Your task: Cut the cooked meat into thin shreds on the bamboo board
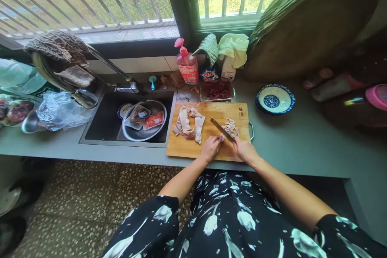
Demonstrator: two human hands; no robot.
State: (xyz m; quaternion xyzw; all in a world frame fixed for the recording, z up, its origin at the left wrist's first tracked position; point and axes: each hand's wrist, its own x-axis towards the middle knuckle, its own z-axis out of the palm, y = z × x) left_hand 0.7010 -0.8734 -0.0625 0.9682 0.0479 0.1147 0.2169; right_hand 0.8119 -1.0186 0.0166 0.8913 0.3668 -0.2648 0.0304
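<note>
On the wooden cutting board [208, 109], my right hand [244, 150] grips a kitchen knife [222, 130], its blade pointing up and to the left. My left hand [212, 147] is closed on a small piece of pale meat [221, 138] beside the blade. Beyond the knife, to the right, lies a small heap of sliced meat [230, 125]. Several larger strips of pale meat [188, 123] rest on the board's left half. The knife's handle is mostly hidden in my right hand.
Left of the board, a sink [102, 117] holds a metal bowl [128, 132] with packaged food. Behind the board stand a clear tray of dark red food [219, 92] and a pink pump bottle [187, 66]. A blue-and-white plate [275, 98] sits at right.
</note>
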